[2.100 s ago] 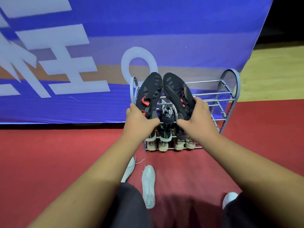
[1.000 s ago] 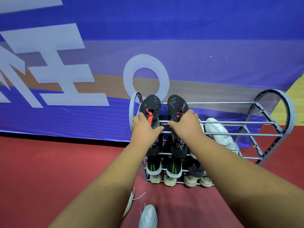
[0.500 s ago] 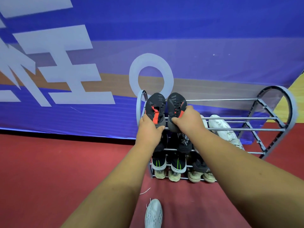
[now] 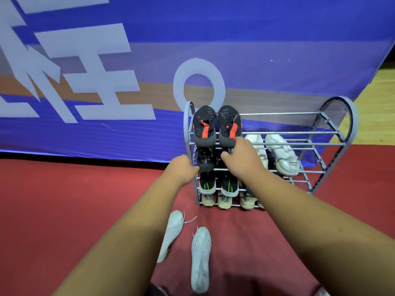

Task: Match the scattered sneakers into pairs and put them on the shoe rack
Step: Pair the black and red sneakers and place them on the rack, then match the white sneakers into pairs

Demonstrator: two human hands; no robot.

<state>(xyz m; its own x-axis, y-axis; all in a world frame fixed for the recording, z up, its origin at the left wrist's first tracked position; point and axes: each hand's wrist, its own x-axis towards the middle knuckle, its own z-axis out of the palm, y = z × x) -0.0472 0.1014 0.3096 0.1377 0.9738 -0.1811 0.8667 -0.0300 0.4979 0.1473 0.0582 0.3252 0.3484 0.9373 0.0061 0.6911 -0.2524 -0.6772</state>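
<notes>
Black-red pair (image 4: 229, 124) sits on rack (image 4: 354, 124) top tier, upper centre. Right grip (image 4: 241, 161) loose, fingers apart, touching one heel. Left grip (image 4: 183, 169) curled, can't tell if clamped on anything. Risk: heels overhang the rail, so a snagged finger could drag one off.

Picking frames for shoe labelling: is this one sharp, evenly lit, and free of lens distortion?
Head view: the black-and-red sneakers on the rack are sharp; shoes on the lower shelves sit in shade, detail dim; no glare; the wide-angle lens splays the rack and makes the forearms loom large; the white sneakers on the floor look slightly soft.
</notes>
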